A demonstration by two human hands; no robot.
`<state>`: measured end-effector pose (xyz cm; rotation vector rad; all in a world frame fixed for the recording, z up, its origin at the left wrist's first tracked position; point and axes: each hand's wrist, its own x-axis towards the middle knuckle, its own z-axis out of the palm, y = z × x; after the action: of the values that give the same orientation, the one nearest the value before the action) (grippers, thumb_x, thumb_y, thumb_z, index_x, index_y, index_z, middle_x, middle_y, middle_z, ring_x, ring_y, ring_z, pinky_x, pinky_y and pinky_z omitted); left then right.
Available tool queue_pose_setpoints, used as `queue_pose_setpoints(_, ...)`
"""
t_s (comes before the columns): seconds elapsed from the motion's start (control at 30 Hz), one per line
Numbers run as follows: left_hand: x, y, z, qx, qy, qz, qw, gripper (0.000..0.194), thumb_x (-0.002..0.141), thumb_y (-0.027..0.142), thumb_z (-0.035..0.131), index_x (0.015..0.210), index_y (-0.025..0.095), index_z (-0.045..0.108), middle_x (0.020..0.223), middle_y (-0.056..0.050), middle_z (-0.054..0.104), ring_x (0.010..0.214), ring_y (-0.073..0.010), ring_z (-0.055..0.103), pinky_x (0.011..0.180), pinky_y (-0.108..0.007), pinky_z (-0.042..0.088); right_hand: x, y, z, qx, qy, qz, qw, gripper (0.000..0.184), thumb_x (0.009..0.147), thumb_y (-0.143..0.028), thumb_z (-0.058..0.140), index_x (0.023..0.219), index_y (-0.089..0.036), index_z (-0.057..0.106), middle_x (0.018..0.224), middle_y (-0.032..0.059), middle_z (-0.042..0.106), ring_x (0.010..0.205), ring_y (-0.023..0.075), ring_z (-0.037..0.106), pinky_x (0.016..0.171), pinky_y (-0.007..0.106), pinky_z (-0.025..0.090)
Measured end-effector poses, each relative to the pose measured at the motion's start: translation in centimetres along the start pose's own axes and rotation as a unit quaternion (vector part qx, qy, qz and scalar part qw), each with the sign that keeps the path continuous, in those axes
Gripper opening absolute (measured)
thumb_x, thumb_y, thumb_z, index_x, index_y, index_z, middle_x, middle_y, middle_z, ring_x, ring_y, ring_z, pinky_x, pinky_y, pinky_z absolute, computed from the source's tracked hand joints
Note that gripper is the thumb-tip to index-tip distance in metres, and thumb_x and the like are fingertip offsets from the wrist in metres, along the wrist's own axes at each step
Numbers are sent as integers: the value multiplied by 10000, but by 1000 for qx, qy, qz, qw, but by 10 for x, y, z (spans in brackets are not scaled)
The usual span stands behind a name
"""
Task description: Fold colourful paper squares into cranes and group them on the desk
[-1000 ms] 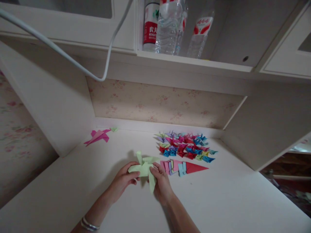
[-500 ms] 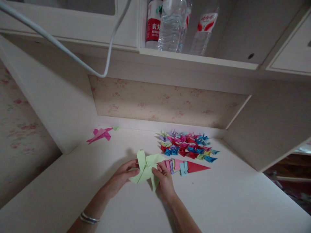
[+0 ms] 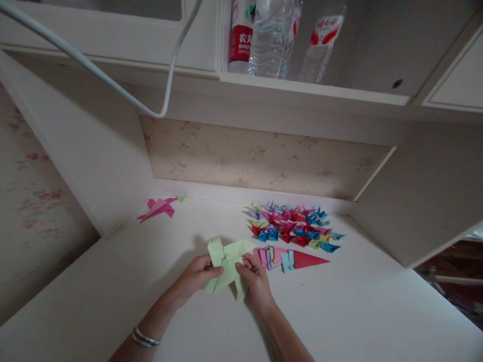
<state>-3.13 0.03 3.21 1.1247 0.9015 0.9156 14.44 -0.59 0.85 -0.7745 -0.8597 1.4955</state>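
A pale green folded paper figure (image 3: 228, 261) is held just above the white desk (image 3: 339, 311) between both my hands. My left hand (image 3: 198, 275) pinches its left side with thumb and fingers closed on the paper. My right hand (image 3: 255, 279) grips its right side, fingers curled on a flap. Right beside my right hand lie several small folded paper pieces in pink, purple and blue (image 3: 275, 256) and a red paper triangle (image 3: 306, 259).
A cluster of several small coloured origami figures (image 3: 292, 227) sits behind the loose pieces. A pink folded paper shape (image 3: 158, 208) lies at the back left. Water bottles (image 3: 269, 40) stand on the shelf above. A white cable (image 3: 113, 85) hangs overhead.
Both hands have turned and refolded the green paper figure; its long lower flap now looks shorter and the upper left flap stands squarer. The hands stayed in about the same spot.
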Motion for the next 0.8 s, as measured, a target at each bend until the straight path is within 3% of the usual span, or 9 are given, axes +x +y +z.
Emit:
queue_pose_setpoints(0.13, 1, -2, 0, -1, 14, 7, 1000, 363, 698, 328, 756, 1007, 142, 724, 926, -87, 728, 887, -255, 635, 819, -332, 460, 1, 3, -3, -10, 38, -14, 999, 182, 720, -303, 759, 820, -180, 669, 704, -8, 601, 638, 125, 516, 591, 231, 401)
queue_pose_setpoints(0.27, 2, -1, 2, 1, 7, 7, 1000, 358, 694, 317, 756, 1004, 140, 723, 925, -82, 730, 888, -252, 634, 837, -342, 460, 3, 6, -3, -31, 38, -9, 999, 212, 751, -359, 726, 698, -171, 644, 630, -23, 551, 584, 110, 471, 546, 224, 367)
queue_pose_setpoints(0.5, 4, -5, 1, 21, 31, 3, 999, 338, 691, 345, 754, 943, 120, 729, 897, -82, 733, 851, -245, 637, 779, -319, 469, 4, 5, -3, -70, 56, 12, 996, 265, 718, -413, 737, 714, -154, 682, 632, 0, 602, 570, 119, 499, 549, 239, 384)
queue_pose_setpoints(0.8, 2, -1, 5, 32, 45, -8, 998, 359, 676, 383, 762, 920, 120, 747, 828, -71, 735, 783, -227, 636, 714, -289, 459, 4, 6, -4, -91, 67, -1, 994, 295, 696, -434, 747, 666, -154, 657, 572, -21, 563, 511, 100, 438, 486, 229, 329)
